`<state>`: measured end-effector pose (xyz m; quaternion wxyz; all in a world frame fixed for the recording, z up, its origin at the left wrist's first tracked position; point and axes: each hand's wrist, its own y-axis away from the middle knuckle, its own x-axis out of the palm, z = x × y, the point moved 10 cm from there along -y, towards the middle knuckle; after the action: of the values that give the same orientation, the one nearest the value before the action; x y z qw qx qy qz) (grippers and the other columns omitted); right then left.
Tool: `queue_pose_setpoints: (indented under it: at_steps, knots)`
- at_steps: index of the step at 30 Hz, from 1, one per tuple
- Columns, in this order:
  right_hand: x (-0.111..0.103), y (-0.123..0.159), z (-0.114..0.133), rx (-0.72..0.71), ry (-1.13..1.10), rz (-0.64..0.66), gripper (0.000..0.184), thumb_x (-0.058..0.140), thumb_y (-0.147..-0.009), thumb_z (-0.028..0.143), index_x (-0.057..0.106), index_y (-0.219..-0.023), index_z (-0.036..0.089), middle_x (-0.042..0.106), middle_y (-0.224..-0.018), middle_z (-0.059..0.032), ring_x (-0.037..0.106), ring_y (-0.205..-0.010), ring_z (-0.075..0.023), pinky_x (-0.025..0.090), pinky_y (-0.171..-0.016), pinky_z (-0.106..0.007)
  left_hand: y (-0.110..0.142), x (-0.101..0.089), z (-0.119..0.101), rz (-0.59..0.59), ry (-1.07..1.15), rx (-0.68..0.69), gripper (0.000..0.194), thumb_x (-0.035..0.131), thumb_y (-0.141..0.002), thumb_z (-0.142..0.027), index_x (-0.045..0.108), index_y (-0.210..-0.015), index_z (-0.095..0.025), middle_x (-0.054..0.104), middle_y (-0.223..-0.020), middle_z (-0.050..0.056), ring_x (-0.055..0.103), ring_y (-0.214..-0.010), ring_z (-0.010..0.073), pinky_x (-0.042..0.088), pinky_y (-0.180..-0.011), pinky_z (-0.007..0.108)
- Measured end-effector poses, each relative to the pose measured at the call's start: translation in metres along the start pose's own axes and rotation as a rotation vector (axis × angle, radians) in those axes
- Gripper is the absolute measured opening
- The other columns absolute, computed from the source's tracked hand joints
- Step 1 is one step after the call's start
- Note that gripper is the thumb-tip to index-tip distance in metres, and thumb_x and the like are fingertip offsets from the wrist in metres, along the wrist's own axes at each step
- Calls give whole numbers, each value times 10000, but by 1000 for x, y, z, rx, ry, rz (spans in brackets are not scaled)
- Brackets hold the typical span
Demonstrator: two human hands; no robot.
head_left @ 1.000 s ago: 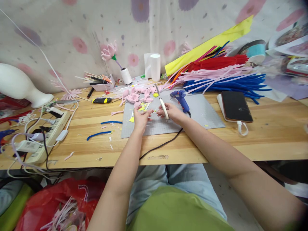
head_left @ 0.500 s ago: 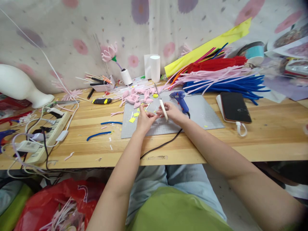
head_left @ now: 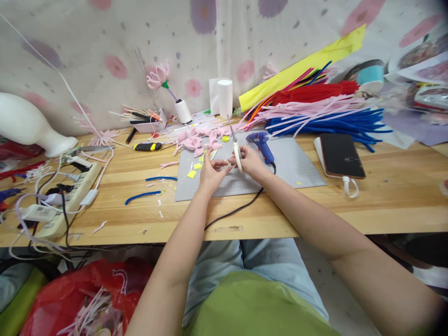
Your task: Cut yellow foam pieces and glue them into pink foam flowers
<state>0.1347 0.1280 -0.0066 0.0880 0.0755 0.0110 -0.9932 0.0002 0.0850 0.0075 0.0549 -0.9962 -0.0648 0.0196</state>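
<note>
Scissors turned more upright, fingertips drawn together

The scissors [head_left: 237,157] stand above the middle of the grey mat [head_left: 294,161], blades pointing to its far edge. Half a second ago they leaned more to the left; now the handle shows more of its loop. The right hand [head_left: 249,163] is closed around that handle, its fingertips bent inward. The left hand [head_left: 211,176] has come nearer than it was a second ago, fingers partly spread, tips almost meeting the right's around something small and pale [head_left: 228,163]. Whether the left pinches it I cannot tell — it is too small. With the blades aimed away from the fingertips, this looks like finger work rather than a cut.

Left of that hand, yellow scraps [head_left: 191,174] lie toward the mat's left edge, less covered than a second ago. Pink fuzzy loops [head_left: 193,142] heap at its far left corner, a yellow lump [head_left: 226,138] beside them. The blue glue gun [head_left: 265,148] lies right of the right hand, its cord crossing the mat's near edge.

Off the mat's left edge, two blue stems [head_left: 143,197] rest on the bench [head_left: 168,226] — near the black-and-yellow cutter [head_left: 147,147] farther back.
</note>
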Motion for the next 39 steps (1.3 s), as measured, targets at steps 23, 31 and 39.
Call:
queue_pose_setpoints:
  at_steps: [23,31,39]
  knots:
    - [-21,18,22,-209,808,146,390,618,-658,568,533,-709,190,547,-653,7,441,-597,-114,274,-548,-240,-13,-28,13,-151,283,-68,620,775,-525,-236,385,-1006,-209,647,-717,-31,645,-735,121,464,-815,313]
    - [-14,23,24,-291,875,228,356,604,-685,538,565,-695,184,554,-639,-4,428,-574,-111,264,-541,-244,-13,-40,4,-217,259,-8,571,761,-554,-187,385,-982,-220,651,-696,-41,644,-740,122,455,-817,297]
    - [-15,24,25,-271,900,216,390,590,-688,576,561,-653,189,548,-601,-3,415,-558,-110,257,-545,-252,-13,-42,7,-234,261,-21,575,754,-558,-145,397,-1004,-206,648,-682,-44,648,-720,119,462,-807,289]
